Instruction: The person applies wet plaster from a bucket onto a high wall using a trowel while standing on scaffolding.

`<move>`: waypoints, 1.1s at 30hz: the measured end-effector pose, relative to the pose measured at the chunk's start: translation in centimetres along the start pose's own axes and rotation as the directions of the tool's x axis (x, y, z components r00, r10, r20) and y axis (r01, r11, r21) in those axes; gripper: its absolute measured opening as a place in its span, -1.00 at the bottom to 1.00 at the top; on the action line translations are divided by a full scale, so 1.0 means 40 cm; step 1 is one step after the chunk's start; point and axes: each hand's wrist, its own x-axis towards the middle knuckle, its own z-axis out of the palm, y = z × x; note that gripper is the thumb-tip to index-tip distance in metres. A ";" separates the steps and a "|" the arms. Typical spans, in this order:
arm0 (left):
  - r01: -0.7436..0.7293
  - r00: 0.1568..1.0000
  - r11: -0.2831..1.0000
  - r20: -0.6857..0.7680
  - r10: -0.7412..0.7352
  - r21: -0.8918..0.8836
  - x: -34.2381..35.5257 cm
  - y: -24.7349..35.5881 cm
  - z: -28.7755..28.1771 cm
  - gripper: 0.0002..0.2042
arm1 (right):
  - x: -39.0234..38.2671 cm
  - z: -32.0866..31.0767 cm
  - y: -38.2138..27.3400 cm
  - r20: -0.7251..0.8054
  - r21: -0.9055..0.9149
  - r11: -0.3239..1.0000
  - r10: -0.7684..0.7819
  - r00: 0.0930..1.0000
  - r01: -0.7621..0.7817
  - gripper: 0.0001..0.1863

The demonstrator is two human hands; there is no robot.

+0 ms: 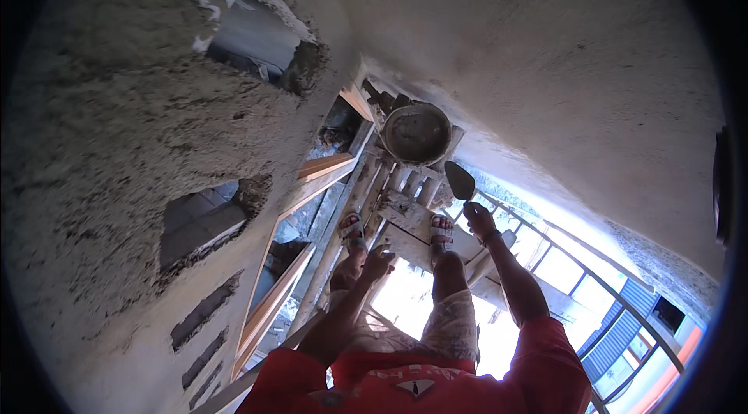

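Note:
My right hand (pixel 479 221) is closed round the handle of a trowel (pixel 460 180), whose dark, rounded blade points away from me. My left hand (pixel 379 262) hangs over the planks near my left foot, its fingers loosely bent and apart, with nothing visible in them. Beyond my feet a round basin (pixel 418 133) sits on the planks. Grey, mortar-like matter coats its inside, though how full it is I cannot tell. The trowel blade is apart from the basin, to its near right.
I stand in sandals on a rough plank platform (pixel 405 215) with gaps between boards. A rough plastered wall (pixel 117 141) with square openings rises at left, beside wooden frames (pixel 323 167). A smoother wall (pixel 561 47) stands at right. Below it runs a metal railing (pixel 592 289), brightly lit.

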 end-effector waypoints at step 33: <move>0.114 0.993 0.990 -0.006 -0.115 -0.083 0.202 -0.277 -0.056 -0.57 | 0.681 0.323 0.030 0.391 0.276 0.961 -0.097 0.915 -0.016 -0.82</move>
